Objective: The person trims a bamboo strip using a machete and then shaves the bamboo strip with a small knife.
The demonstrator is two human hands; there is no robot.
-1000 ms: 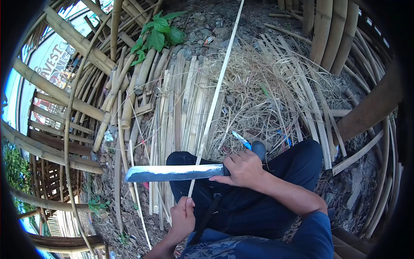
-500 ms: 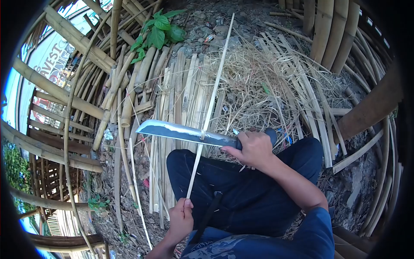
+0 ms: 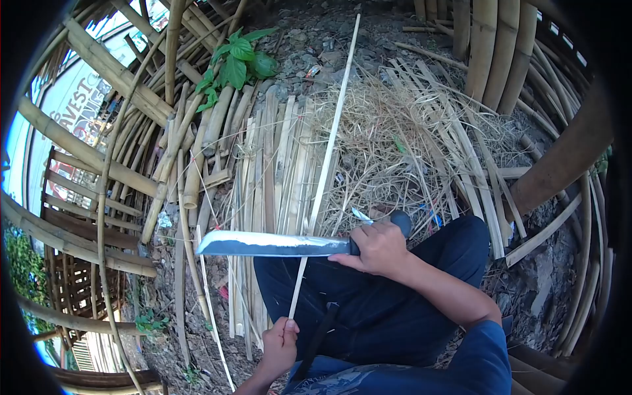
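Note:
A long pale bamboo strip (image 3: 334, 131) runs from my left hand (image 3: 280, 341) up to the rubble at the top; its lower end is pinched in my fingers. My right hand (image 3: 378, 249) is wrapped round the dark handle of a large machete (image 3: 273, 245). The blade points left and crosses the strip, hiding a short part of it. Whether edge and strip touch cannot be made out. Beneath the machete are my crossed legs in dark trousers (image 3: 368, 329).
Flat bamboo slats (image 3: 263, 178) lie ahead, with a heap of shavings (image 3: 388, 141) to their right. Bamboo poles (image 3: 125, 168) make a frame at the left. Thick poles (image 3: 490, 52) stand at the upper right. A leafy plant (image 3: 237, 59) grows at the top.
The machete and my right hand have moved down along the strip, towards my left hand. My left hand has shifted slightly down, still holding the strip.

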